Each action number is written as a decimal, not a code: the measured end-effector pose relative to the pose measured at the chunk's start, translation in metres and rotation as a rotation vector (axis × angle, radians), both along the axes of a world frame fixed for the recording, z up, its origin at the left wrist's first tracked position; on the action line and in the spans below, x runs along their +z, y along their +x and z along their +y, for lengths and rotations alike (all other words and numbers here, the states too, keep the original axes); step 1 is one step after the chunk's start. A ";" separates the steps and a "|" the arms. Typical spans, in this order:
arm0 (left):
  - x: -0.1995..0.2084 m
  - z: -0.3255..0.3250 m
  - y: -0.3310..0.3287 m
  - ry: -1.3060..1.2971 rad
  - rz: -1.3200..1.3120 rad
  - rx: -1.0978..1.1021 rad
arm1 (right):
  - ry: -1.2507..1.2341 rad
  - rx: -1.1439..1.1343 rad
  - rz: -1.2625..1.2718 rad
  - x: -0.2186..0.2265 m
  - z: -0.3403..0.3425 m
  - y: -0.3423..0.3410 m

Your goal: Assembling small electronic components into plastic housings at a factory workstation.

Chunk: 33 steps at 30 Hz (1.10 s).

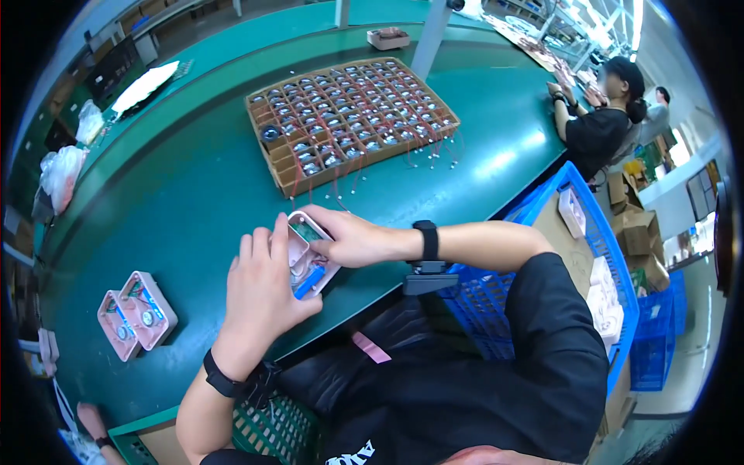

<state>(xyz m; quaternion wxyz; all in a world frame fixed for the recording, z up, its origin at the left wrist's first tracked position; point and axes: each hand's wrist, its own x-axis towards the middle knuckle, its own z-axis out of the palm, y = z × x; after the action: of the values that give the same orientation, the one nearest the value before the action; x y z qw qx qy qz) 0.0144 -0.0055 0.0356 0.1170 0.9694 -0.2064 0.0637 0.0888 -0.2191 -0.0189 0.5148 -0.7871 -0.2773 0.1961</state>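
Both my hands hold a pale pink plastic housing [328,273] over the near edge of the green table. Inside it I see a green circuit board [304,229], a blue cylinder like a battery [310,282] and thin wires. My left hand [263,288] grips the housing's left side, fingers pointing away from me and thumb near the bottom end. Curled round the far right end is my right hand [353,237], its thumb reaching inside by the board. Two similar open housings [161,301] with blue cylinders and round parts lie together on the table at left.
A divided cardboard tray [283,175] of round wired parts sits across the green table [209,174]. Behind it is another pink housing [388,38]. At right stands a blue crate [626,310] with pink pieces; a green crate [267,422] is below. A co-worker [604,116] works far right.
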 end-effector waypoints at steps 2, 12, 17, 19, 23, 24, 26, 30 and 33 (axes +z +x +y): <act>0.006 0.015 0.005 -0.026 0.210 0.002 | -0.086 0.061 0.030 0.013 -0.013 -0.001; -0.012 0.111 0.164 0.215 -0.263 0.495 | -0.249 0.021 -0.543 0.015 -0.081 0.032; 0.024 0.097 0.138 0.251 -0.382 0.333 | -0.247 -0.089 -0.704 0.032 -0.073 0.108; 0.042 0.098 0.098 0.311 0.099 0.443 | -0.237 -0.112 -0.664 0.037 -0.062 0.139; 0.019 0.139 0.029 0.514 0.233 0.618 | -0.325 -0.097 -0.816 0.036 0.015 0.198; 0.012 0.148 0.019 0.543 0.339 0.686 | -0.490 -0.114 -0.793 0.035 0.037 0.208; -0.022 0.160 0.009 0.439 0.305 0.684 | -0.529 -0.119 -0.770 0.028 0.061 0.224; -0.062 0.162 -0.005 0.355 0.114 0.665 | -0.493 -0.218 -0.864 -0.005 0.063 0.240; -0.040 0.159 -0.023 0.139 -0.359 0.658 | -0.476 -0.221 -0.874 0.022 0.063 0.208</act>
<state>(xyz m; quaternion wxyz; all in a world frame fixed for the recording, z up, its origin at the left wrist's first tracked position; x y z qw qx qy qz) -0.0082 0.1536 -0.0049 -0.0138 0.9628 0.0951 0.2525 0.2970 -0.1564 0.0029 0.1749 -0.9157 -0.3294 -0.1495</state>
